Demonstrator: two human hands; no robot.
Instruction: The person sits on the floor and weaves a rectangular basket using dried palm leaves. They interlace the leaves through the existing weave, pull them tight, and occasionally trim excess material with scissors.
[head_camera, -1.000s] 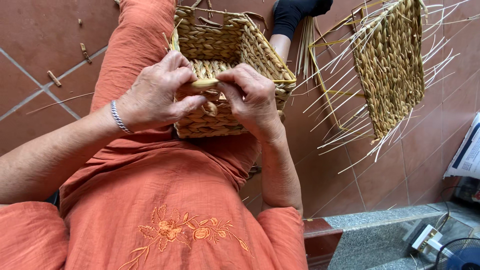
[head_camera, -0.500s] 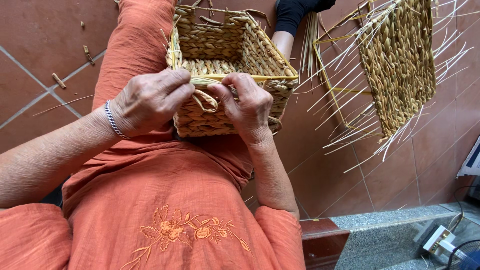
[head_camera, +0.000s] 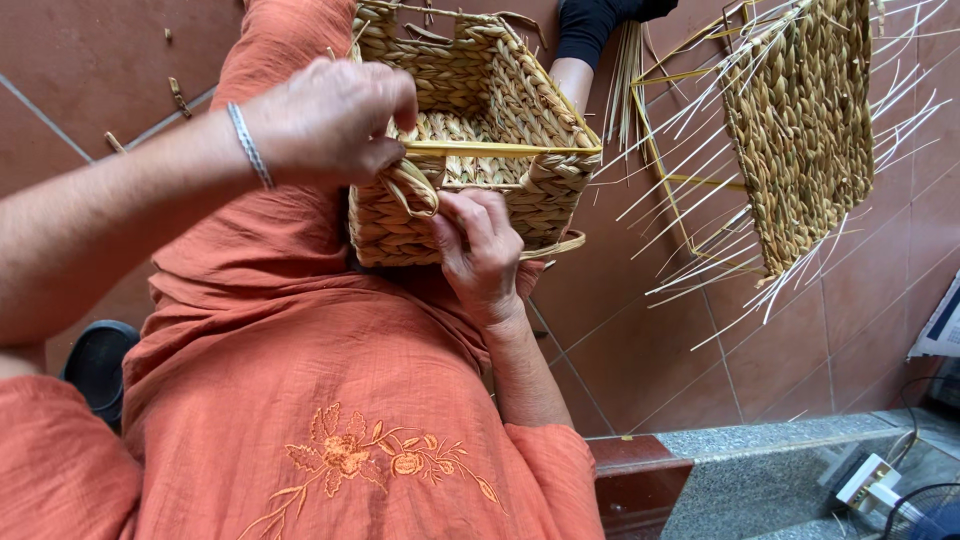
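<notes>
A rectangular woven straw basket (head_camera: 500, 120) rests on my lap, against my orange trousers. My left hand (head_camera: 335, 120), with a silver bracelet at the wrist, pinches a flat yellow fibre strand (head_camera: 500, 150) that runs taut along the basket's near rim. My right hand (head_camera: 480, 245) presses on the basket's near wall just below, its fingertips holding a loop of the same fibre (head_camera: 415, 190).
Another person's arm in a black sleeve (head_camera: 590, 40) reaches in behind the basket. A half-woven panel on a wire frame (head_camera: 800, 130), with loose stalks sticking out, hangs to the right. Red floor tiles lie around. A grey stone ledge (head_camera: 760, 470) with a white plug sits at lower right.
My left hand has lifted and pulled the strand tight along the rim. My right hand has dropped from the rim to the basket's near wall. The view has moved closer.
</notes>
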